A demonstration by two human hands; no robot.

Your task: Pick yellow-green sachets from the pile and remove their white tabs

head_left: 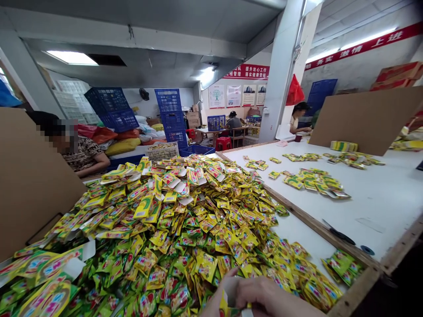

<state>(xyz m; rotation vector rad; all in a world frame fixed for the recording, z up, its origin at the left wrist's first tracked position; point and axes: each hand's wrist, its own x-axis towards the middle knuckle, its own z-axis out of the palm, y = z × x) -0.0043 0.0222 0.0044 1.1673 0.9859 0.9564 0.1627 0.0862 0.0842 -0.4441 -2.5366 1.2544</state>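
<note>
Workbench (380, 198) | yellow-green sachets (185, 237) heaped | blue crates (170, 114) stacked behind | right hand (271, 299) gripping yellow sachet (224, 306)

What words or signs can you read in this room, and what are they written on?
"上进" on the long red banner on the right wall.
Chinese characters on the red banner on the far wall, too small to read surely.
The posters below it: too small to read.
The yellow-green sachets: print too blurred to read.

Workshop vibes: blue plastic crates (170, 112) stacked left of the concrete pillar (280, 75), posters (234, 96) on the wall behind it, red banner (366, 46) along the wall to its right.
</note>
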